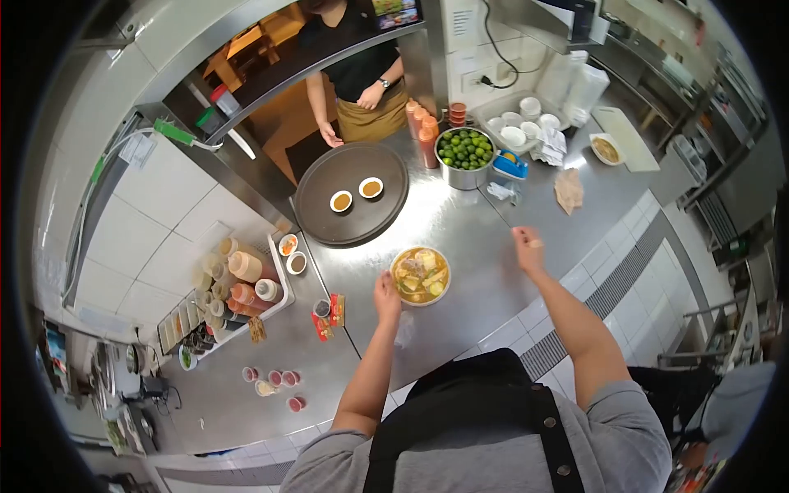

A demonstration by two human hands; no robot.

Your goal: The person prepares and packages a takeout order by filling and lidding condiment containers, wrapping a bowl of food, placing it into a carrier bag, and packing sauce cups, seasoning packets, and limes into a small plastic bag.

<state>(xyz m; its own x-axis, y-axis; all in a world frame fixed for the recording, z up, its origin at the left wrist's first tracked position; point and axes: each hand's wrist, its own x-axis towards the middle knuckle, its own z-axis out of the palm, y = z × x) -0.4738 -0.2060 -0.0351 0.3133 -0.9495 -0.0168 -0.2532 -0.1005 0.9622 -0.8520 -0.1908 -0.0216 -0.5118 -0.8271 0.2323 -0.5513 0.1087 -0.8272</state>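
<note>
A white bowl of soup [421,276] sits on the steel counter, with orange-brown broth, a halved boiled egg and pale chunks in it. My left hand [387,294] grips the bowl's left rim. Out to the right, my right hand [528,246] hovers above the counter, away from the bowl. Its fingers are curled together and slightly blurred; whatever they hold, if anything, I cannot make out. Beyond the bowl, a round brown tray [316,218] carries two small white bowls of brown sauce [341,201].
Across the pass-through stands a person [362,74]. A pot of green limes [465,156], sauce bottles [427,144] and a crumpled brown paper [569,191] lie at the back right. On the left are a bin of squeeze bottles [251,283] and small sauce cups [289,378].
</note>
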